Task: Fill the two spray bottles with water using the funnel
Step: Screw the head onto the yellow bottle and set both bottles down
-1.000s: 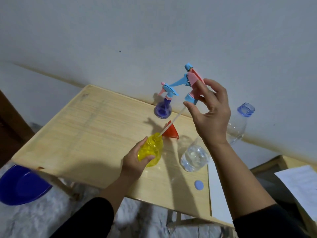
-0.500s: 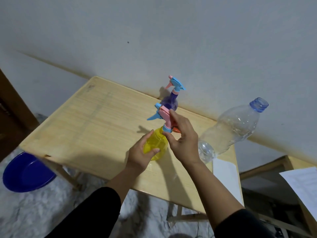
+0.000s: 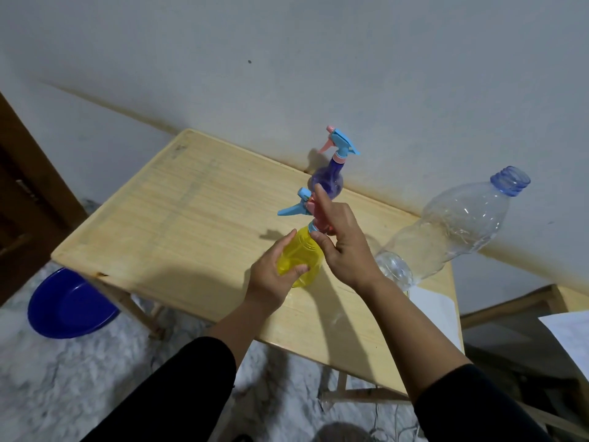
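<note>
blue basin (image 3: 71,306) on floor, white paper (image 3: 436,309) on wooden table (image 3: 178,224)

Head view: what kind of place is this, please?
Probably a plain room in a home. A small wooden folding table stands against a bare white wall, and a blue basin sits on the mottled floor.

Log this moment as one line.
left hand: holds yellow spray bottle | right hand: on sprayer head, seated | purple spray bottle: capped
</note>
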Available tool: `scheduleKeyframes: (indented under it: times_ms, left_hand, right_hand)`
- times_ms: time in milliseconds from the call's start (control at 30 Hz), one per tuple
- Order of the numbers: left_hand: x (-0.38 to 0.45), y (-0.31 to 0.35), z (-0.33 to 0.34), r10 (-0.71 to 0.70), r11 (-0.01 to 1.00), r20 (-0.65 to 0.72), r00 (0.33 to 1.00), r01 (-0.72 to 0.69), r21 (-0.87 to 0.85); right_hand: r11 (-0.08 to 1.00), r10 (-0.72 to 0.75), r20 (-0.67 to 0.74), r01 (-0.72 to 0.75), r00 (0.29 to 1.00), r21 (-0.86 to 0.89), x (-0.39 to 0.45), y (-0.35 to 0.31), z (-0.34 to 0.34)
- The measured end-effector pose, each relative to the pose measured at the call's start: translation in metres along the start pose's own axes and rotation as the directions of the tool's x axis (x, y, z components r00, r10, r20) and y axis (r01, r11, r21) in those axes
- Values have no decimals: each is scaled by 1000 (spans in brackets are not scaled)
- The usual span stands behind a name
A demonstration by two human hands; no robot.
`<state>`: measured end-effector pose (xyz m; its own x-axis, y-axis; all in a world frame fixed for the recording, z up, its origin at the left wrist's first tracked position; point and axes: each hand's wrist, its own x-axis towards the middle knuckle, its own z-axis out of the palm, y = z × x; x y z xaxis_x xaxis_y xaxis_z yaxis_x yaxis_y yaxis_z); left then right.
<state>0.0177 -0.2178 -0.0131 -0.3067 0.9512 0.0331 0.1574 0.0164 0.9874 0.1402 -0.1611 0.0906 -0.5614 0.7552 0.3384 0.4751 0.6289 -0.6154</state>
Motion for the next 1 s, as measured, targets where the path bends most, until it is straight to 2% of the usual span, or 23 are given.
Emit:
scheduleKeyframes:
  times_ms: [133,400,567,767,867,933,1000]
  left_hand:
    - [-1,0,0,9,1000,-2,1000,-9,-2]
    - [-1,3,0,18,1000,-3,1000,-18,12]
    - [0,2,0,25,999,-11,1000,-25,28]
    - [-1,3,0,21,999,-19,1000,-20,26]
    - [-1,5,0,11,1000,-19,1000,-11,25]
    - [-1,4,0,6,1000,-14,1000,-6,25]
    - [-1,5,0,4,1000,-13,1000,-3,24]
  right_hand:
    - [998,-48,71,51,996,-44,1,2,-9]
    - [996,24,-5,-25,1000,-86,4,0,-2]
    - [998,22,116,-14,993,-66,7,0,-17]
    - [999,40,-44,-41,998,-23,6,-5,-2]
    - [998,3,22,-2,1000,-61,9,-2,-8]
    - [999,-7,78,10,997,-39,7,0,-14]
    - [1000,5,73,-5,997,2,5,0,-15]
